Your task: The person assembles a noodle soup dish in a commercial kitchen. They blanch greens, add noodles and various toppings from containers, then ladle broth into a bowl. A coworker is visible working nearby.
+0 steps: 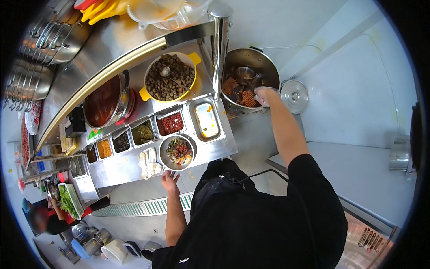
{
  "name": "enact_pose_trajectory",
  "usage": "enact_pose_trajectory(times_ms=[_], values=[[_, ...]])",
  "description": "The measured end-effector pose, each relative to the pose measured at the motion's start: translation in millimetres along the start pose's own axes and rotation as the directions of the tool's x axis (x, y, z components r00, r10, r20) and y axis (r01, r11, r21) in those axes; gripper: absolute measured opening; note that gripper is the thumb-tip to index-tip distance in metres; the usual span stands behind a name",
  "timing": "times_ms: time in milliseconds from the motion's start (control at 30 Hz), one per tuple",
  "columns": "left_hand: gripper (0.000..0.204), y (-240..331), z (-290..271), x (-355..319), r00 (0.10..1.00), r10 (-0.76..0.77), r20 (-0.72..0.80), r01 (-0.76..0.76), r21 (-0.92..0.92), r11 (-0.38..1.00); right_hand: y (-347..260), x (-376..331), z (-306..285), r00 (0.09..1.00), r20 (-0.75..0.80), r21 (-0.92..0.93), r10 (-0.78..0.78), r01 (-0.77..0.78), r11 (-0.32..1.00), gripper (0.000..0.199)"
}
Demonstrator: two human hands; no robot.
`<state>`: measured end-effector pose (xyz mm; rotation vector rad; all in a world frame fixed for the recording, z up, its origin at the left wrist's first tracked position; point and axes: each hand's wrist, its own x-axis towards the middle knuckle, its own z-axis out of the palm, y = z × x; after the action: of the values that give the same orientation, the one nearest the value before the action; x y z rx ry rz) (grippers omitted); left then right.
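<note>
On the table (pixel 202 151), a white cloth (pixel 149 163) is lying; the left hand (pixel 170 182) is resting its fingers at the bowl (pixel 167 160), grip unclear. A ladle (pixel 245 74) is sitting in the pot (pixel 264 62); the right hand (pixel 266 96) is holding its handle.

The bowl (pixel 179 168) sits right of the cloth (pixel 149 162) (pot (pixel 268 67) farther right, ahead).
</note>
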<state>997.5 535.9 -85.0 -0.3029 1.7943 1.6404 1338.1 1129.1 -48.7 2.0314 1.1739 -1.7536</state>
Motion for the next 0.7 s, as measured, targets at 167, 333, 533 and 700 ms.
enact_pose_trajectory(times_ms=[167,333,533,700], values=[[0.035,-8,-6,10,0.997,0.0,-0.074,-0.005,-0.065,0.998,-7,-84,-32,0.927,0.229,-0.893,-0.298,0.322,0.315,0.025],[0.04,-9,10,4,0.999,-0.008,-0.052,0.002,-0.106,0.994,39,-32,-60,0.94,0.288,-0.758,-0.185,0.341,0.556,0.035],[0.043,-16,30,-17,0.99,-0.01,-0.139,-0.011,-0.148,0.989,11,-7,-50,0.712,0.579,-0.784,-0.398,0.352,-0.511,0.025],[0.065,-28,33,-48,0.942,-0.061,-0.331,-0.001,-0.183,0.983,-47,-83,-79,0.805,0.474,-0.857,-0.356,0.328,-0.397,0.033]])
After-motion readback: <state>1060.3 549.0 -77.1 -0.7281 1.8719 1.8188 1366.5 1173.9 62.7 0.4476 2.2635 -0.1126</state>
